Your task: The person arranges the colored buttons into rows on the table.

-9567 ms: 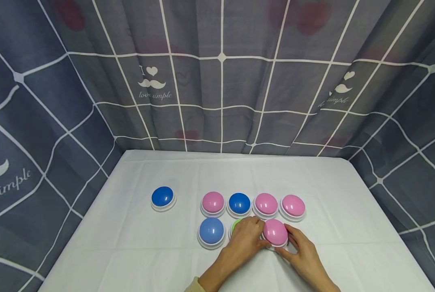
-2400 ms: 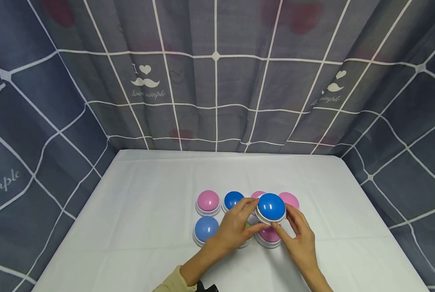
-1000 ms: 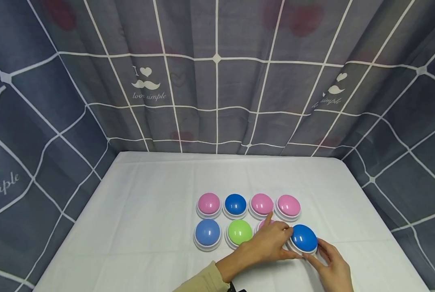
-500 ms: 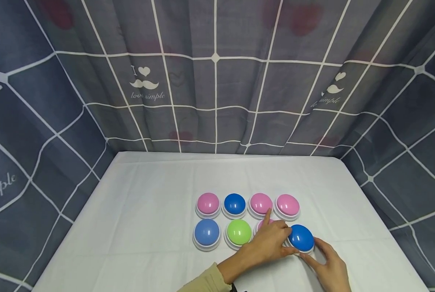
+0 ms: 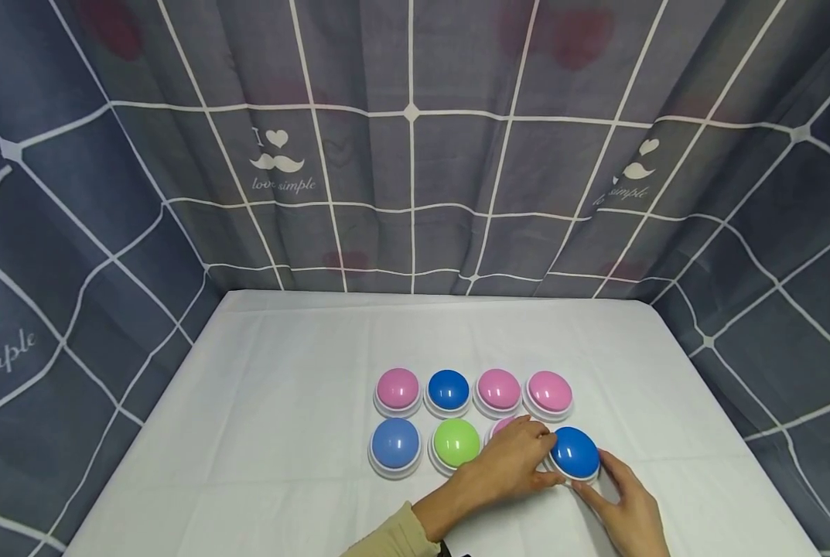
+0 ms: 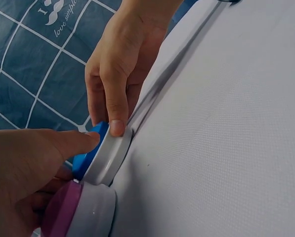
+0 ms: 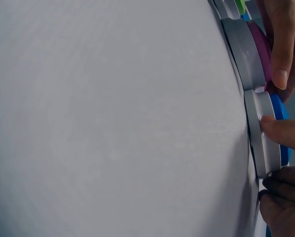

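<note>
A blue-domed push button (image 5: 575, 452) with a white base sits on the table at the right end of the front row. Around its right side my right hand (image 5: 626, 507) grips the base between thumb and fingers. My left hand (image 5: 512, 460) holds its left side, the thumb at the near edge. In the left wrist view the left thumb lies against the blue dome (image 6: 83, 163). Beside it, touching or almost touching, stands a pink button (image 7: 243, 52), mostly covered by the left hand in the head view. Left of that are a green button (image 5: 456, 443) and a lighter blue button (image 5: 395, 444).
Behind stands a row with a pink button (image 5: 397, 388), a darker blue button (image 5: 448, 390) and two more pink ones, the last a pink button (image 5: 550, 392) at the right. A white cloth covers the table (image 5: 282, 433). Grey checked curtains (image 5: 359, 155) enclose three sides.
The blue button at the far left was lifted with both hands, carried right and set down at the front row's right end. Since then it shifted slightly left; my raised left index finger came down.
</note>
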A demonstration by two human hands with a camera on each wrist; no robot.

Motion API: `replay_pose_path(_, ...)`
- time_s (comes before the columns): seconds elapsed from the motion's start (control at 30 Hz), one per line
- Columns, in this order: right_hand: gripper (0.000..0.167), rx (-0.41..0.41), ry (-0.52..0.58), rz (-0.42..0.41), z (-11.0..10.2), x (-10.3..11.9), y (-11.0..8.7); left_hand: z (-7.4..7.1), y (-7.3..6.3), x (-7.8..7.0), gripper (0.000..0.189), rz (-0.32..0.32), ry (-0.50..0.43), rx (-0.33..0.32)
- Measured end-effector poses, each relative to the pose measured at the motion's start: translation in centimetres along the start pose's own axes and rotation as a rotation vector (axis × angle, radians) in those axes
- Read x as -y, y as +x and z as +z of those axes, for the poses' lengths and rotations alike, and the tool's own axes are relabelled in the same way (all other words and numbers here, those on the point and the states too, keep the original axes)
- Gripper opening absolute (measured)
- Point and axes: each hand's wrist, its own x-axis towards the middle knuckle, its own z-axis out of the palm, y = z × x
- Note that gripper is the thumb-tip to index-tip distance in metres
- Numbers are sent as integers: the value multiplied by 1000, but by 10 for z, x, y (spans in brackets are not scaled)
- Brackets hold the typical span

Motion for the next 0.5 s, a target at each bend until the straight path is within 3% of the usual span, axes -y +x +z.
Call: replay_pose_path(0.5,97,18,-18,-11,0,-1,3,1,1,2,43,26,27,-25)
